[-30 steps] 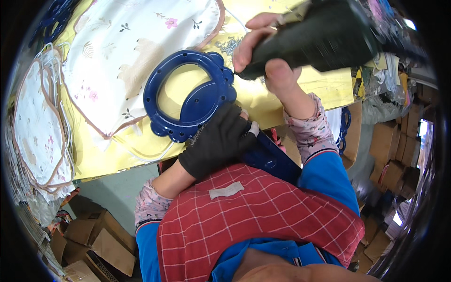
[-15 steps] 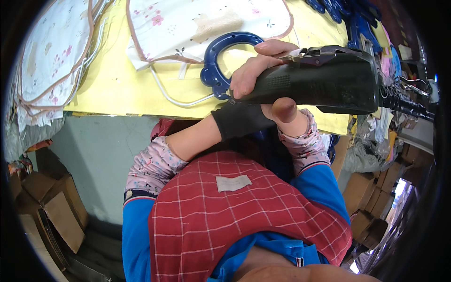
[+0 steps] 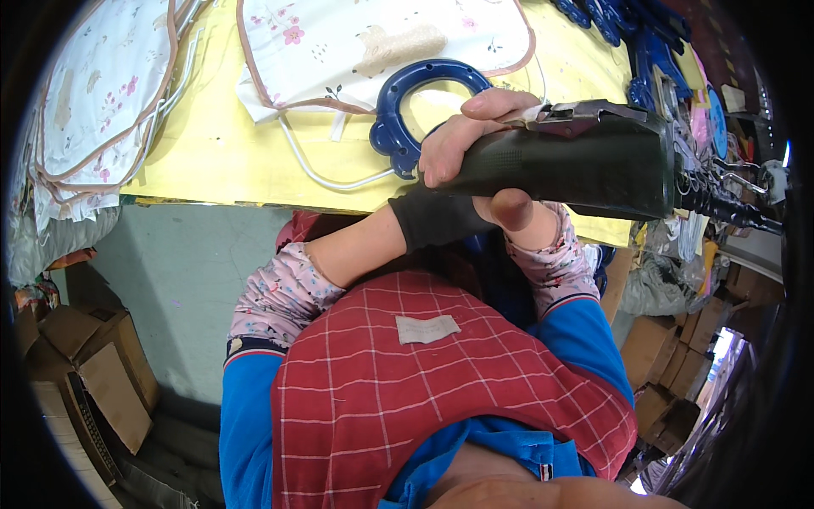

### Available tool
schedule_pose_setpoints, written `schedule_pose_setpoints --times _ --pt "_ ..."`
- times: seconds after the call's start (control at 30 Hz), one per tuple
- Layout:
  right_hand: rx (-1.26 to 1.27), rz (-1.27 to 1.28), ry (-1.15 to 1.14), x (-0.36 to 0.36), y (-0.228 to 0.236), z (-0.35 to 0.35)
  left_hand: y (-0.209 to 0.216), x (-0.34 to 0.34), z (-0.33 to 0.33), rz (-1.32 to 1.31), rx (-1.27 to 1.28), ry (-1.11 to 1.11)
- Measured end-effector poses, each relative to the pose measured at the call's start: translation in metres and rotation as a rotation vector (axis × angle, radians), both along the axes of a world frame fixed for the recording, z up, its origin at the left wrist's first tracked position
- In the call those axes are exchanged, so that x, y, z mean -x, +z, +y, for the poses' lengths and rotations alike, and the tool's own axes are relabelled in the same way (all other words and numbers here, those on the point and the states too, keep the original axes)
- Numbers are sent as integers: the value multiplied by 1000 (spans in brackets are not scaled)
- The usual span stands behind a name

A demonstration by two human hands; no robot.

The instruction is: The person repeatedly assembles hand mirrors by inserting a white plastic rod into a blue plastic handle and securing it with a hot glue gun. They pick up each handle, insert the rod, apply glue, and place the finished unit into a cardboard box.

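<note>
A bulky dark hand tool [image 3: 577, 165], with a metal fitting along its top, lies sideways above the table edge. My right hand [image 3: 466, 131] is wrapped around its left part, fingers curled over it and a thumb showing below. My left hand [image 3: 445, 219] has a black covering at the wrist and goes in under the tool; its fingers are hidden. Just beyond the tool's left end is a blue plastic ring [image 3: 388, 106] with a white wire [image 3: 331, 180] joined to it. The wire runs under a white flowered cloth [image 3: 339, 55] with brown edging.
Similar flowered cloth pieces [image 3: 106, 102] hang over wires at the left. The table has a yellow top [image 3: 212, 165]. More blue plastic parts [image 3: 653, 51] are piled at the far right. A black coiled hose [image 3: 738, 210] reaches the tool. Cardboard boxes [image 3: 110, 373] stand low on the left.
The tool has dropped slightly and shifted a little to the left, with my right hand still around it. The cloth and blue ring appear slightly farther right.
</note>
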State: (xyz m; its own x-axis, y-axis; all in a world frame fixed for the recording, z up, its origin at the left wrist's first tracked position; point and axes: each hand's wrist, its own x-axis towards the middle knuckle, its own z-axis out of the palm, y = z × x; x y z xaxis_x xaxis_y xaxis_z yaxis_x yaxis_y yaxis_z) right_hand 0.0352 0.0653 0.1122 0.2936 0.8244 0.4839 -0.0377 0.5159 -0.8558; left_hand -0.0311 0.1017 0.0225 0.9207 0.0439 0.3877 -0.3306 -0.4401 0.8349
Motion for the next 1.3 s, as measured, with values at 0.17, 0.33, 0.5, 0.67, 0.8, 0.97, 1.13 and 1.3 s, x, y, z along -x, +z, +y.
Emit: schedule_pose_setpoints --times 0.17,0.33,0.5,0.67,0.8,0.97,1.13,1.3 --pt "11 -21 37 0 -2 2 -4 2 -1 -27 -90 -1" --pt "41 -60 113 -4 -6 6 -7 6 0 -44 -180 9" --pt "46 -173 255 -10 -8 16 -12 12 6 -64 -263 -8" --pt "158 -78 32 -11 2 4 -5 21 8 -164 -516 -95" --pt "-65 158 -286 -60 19 -48 13 46 21 -403 -571 -38" --pt "344 200 -1218 -179 -5 -139 7 104 94 -71 -89 973" --pt "425 172 -1348 -220 -49 -192 -31 107 213 -73 1130 626" --pt "762 -927 -1660 -142 -51 -199 -46 67 301 372 894 359"
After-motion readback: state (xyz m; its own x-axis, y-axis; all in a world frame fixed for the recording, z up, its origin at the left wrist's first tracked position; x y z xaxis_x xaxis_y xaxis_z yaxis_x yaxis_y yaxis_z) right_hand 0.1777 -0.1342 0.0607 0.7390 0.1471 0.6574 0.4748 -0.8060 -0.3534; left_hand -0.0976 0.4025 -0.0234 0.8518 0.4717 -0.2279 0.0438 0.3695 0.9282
